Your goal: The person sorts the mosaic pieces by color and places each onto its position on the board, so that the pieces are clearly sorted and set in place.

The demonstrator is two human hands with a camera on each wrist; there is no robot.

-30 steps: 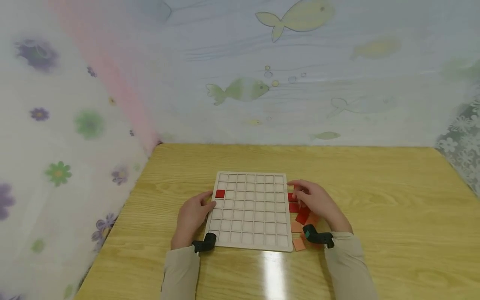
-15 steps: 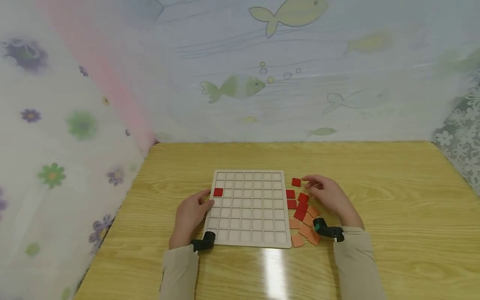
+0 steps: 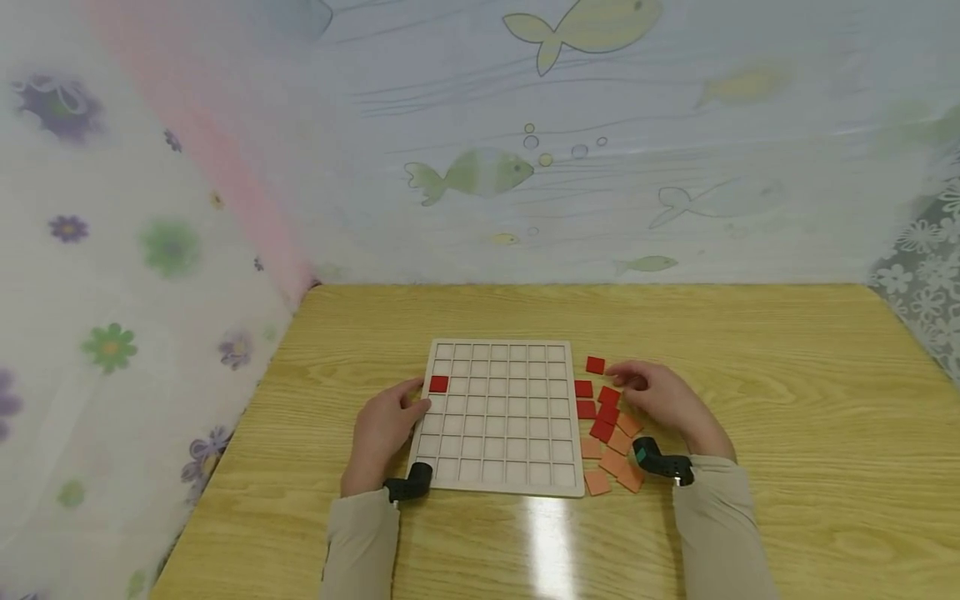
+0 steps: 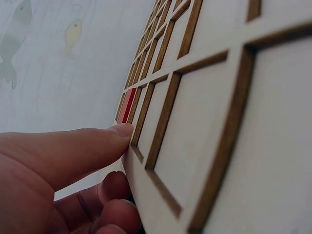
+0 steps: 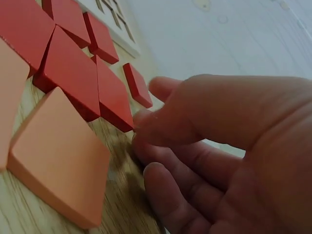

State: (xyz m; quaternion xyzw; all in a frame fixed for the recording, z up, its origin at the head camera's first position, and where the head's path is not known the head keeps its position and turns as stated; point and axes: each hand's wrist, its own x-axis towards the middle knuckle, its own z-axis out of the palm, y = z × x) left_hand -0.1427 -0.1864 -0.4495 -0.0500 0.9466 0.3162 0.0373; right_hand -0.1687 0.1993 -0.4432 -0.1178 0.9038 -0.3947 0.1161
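Note:
A pale wooden grid board [image 3: 495,417] lies on the table, with one red tile [image 3: 438,384] in a cell of its left column. My left hand [image 3: 384,433] holds the board's left edge; in the left wrist view the thumb [image 4: 109,139] is on the rim and the fingers are curled beside it. Right of the board, my right hand [image 3: 667,404] has its fingers loosely bent, with nothing seen in them. Its fingertips are close to a lone red tile [image 3: 595,365] and another red tile [image 5: 113,95]; whether they touch either, I cannot tell.
Several red tiles [image 3: 604,430] and orange tiles [image 3: 597,482] lie loose along the board's right side, some overlapping. The wooden table [image 3: 810,417] runs back to a wall [image 3: 585,233] printed with fish. A flower-patterned wall [image 3: 150,400] stands at the left.
My right hand has drawn back to the right from over the red tiles, which now show. A lone red tile lies uncovered at the top of the group. My left hand stays at the board.

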